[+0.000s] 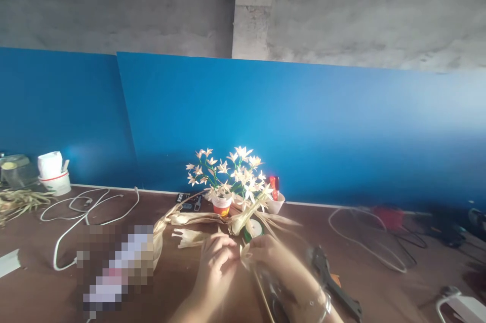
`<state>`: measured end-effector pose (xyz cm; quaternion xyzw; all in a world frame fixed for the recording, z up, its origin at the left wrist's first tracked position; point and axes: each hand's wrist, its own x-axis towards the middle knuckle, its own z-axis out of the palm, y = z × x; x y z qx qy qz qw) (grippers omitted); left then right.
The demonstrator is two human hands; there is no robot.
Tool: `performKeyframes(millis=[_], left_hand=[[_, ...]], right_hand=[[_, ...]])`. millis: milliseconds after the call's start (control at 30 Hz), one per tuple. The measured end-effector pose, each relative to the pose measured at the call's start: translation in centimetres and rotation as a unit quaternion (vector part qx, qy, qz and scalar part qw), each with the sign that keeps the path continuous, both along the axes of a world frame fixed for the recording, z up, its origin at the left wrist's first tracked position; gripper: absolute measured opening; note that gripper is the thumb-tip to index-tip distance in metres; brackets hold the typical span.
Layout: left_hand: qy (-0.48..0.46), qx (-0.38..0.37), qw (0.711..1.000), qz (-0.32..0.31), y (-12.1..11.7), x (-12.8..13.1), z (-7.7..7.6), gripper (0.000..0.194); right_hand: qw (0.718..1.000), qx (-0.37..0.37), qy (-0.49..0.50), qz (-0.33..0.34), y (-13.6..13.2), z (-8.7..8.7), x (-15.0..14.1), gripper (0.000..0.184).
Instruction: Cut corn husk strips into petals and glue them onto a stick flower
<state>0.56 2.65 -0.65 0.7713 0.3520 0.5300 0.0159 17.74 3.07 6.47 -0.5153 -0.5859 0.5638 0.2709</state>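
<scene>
My left hand [216, 262] and my right hand [268, 257] meet low in the middle of the view, fingers curled together round pale dried husk strips [243, 252]. A thin stick [264, 295] runs down from between them. Both hands are smeared by motion. Just beyond them lie more dried husk leaves [193, 227] and a roll of green tape [253, 228]. Behind stands a bouquet of cream husk flowers [230, 173] on green stems in a small red and white cup [221, 205].
A brown table [379, 282] runs to a blue wall panel. White cables [83, 211] loop at the left near a white tub [55, 178]. A black glue gun [334, 280] lies at the right. A white cup [275, 204] holds a red tool.
</scene>
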Motion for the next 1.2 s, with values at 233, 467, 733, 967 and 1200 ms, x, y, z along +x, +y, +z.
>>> performKeyframes(millis=[233, 467, 733, 967, 1200], left_hand=[[-0.010, 0.017, 1.000, 0.015, -0.3, -0.1, -0.3, 0.015], [-0.011, 0.039, 0.999, 0.034, -0.5, -0.1, -0.1, 0.014], [-0.068, -0.061, 0.994, 0.065, 0.2, 0.0, -0.8, 0.011], [-0.135, -0.127, 0.979, 0.084, 0.9, -0.9, -0.9, 0.019], [-0.130, -0.160, 0.976, 0.063, 1.1, -1.1, -1.2, 0.020]], right_hand=[[0.998, -0.013, 0.057, 0.003, 0.2, -0.9, 0.3, 0.010], [0.998, -0.008, 0.058, 0.016, 0.4, -1.0, 0.5, 0.013], [0.999, 0.009, 0.041, -0.031, 0.4, -0.7, 0.4, 0.016], [0.989, 0.067, -0.030, -0.125, 0.6, 0.0, 1.9, 0.015], [0.982, 0.105, -0.090, -0.127, 1.3, -0.2, 3.7, 0.018]])
